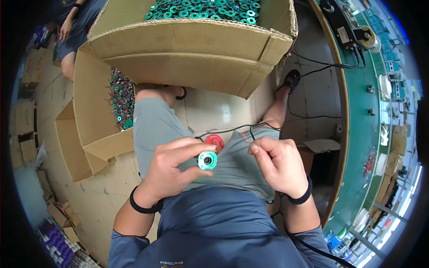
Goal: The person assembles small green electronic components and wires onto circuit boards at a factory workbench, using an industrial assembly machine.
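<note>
My left hand grips a small round green circuit board with a hole in its middle, between thumb and index finger, its face turned up. A red round piece shows just beyond those fingers, over my lap; what it is attached to is hidden. To the right, my right hand is pinched closed, with a thin black cable meeting its fingertips. Black cable also stretches across my lap towards the left hand, where its end is hidden.
Ahead stands a large cardboard box filled with green ring-shaped boards. Another open box on the left holds small wired parts. A green-topped bench runs along my right, with a black device. Someone's hand shows at upper left.
</note>
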The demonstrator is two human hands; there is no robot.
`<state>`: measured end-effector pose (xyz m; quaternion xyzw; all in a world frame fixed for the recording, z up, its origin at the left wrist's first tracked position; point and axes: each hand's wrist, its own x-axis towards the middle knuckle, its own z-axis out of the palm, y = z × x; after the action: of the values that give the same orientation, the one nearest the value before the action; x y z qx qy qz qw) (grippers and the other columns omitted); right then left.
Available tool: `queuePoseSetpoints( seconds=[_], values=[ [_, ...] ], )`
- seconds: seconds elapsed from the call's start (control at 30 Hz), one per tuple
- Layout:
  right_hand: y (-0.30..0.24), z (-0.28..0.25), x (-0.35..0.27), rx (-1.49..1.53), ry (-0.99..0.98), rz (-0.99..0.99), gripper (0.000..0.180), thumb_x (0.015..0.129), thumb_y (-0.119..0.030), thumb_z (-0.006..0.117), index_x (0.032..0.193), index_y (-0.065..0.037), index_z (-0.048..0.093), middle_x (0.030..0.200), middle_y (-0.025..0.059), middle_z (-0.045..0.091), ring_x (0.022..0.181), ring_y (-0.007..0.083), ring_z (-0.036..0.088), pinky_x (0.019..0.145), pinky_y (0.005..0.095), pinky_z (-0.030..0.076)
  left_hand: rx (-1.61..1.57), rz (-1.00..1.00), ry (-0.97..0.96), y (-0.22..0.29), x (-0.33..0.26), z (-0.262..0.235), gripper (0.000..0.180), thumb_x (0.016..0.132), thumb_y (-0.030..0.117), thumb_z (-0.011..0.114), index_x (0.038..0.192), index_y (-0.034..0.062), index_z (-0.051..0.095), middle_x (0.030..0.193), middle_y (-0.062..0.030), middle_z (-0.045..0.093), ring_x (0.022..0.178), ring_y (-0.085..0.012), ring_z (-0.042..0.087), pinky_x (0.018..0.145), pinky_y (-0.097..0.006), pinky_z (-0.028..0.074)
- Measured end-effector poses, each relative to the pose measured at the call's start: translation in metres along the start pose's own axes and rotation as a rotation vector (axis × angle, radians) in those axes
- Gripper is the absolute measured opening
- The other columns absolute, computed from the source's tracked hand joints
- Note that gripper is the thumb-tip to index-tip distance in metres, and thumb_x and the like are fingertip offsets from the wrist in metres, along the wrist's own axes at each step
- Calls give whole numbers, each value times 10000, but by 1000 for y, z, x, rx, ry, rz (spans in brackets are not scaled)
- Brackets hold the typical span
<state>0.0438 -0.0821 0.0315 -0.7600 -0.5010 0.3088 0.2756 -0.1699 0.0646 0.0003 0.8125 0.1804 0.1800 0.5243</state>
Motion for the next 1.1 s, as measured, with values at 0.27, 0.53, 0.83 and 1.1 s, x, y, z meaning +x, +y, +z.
queuePoseSetpoints(
  seconds=[0.27, 0.53, 0.83, 1.1],
  values=[
    [-6, 24, 2, 471, -19, -139, 79, 924, -20, 628, 931, 0, 704, 864, 100, 650, 801, 219, 640, 735, 322, 509, -461, -147, -336, 6, -13, 25, 406, 777, 131, 819, 1157, 44, 703, 1325, -146, 600, 1195, -279, 603, 1005, -372, 485],
    [8, -2, -3, 398, 109, -230, 142, 937, -57, 651, 1049, 5, 711, 867, 108, 624, 797, 238, 607, 728, 336, 495, -246, -114, -258, 15, 2, 18, 401, 721, 107, 845, 1095, 21, 726, 1159, -119, 664, 1082, -255, 645, 964, -370, 501],
    [68, -145, -129, -188, 678, 292, 131, 903, -113, 655, 948, -27, 743, 797, 120, 651, 734, 257, 638, 671, 354, 512, -649, -404, -99, -24, 5, 1, 469, 766, -29, 708, 1228, -23, 626, 1066, -79, 604, 989, -156, 628, 790, -299, 605],
    [175, -206, -182, -472, 1075, 486, 632, 914, -179, 696, 1458, -19, 416, 1345, 199, 477, 1196, 284, 521, 919, 347, 500, -654, -401, -128, 1, 34, -5, 431, 768, -64, 695, 1192, -34, 621, 1089, -110, 606, 1000, -176, 636, 817, -317, 603]
  ],
)
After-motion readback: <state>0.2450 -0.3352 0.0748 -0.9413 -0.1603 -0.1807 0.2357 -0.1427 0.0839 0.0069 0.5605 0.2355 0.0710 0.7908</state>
